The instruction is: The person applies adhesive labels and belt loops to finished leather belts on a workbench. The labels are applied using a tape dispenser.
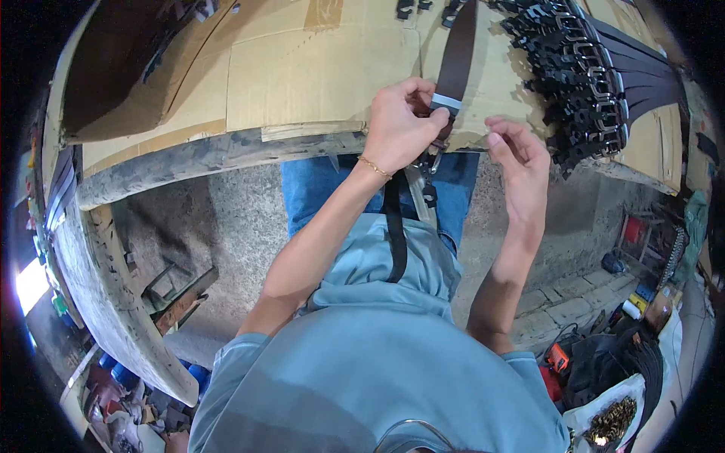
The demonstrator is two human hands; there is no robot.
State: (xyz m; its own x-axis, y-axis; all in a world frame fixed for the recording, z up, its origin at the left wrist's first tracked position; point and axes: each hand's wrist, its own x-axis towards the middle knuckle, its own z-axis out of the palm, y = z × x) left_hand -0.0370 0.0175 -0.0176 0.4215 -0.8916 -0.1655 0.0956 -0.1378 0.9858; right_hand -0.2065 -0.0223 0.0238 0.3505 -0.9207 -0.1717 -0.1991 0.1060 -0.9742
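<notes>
A dark brown belt strap [457,57] lies across the cardboard-covered workbench [317,68] and hangs over its near edge. My left hand [400,124] grips the strap at the bench edge, fingers closed beside a light band on it. The strap's black lower end [394,230] hangs down in front of my lap, with a metal buckle part [429,189] below the hand. My right hand [517,158] hovers just right of the strap, fingers loosely curled and holding nothing that I can see.
A dense pile of black belts with metal buckles [581,68] covers the bench at the right. Small black loops [411,7] lie at the far edge. Tools and a bag of brass parts [612,419] sit on the floor at the lower right.
</notes>
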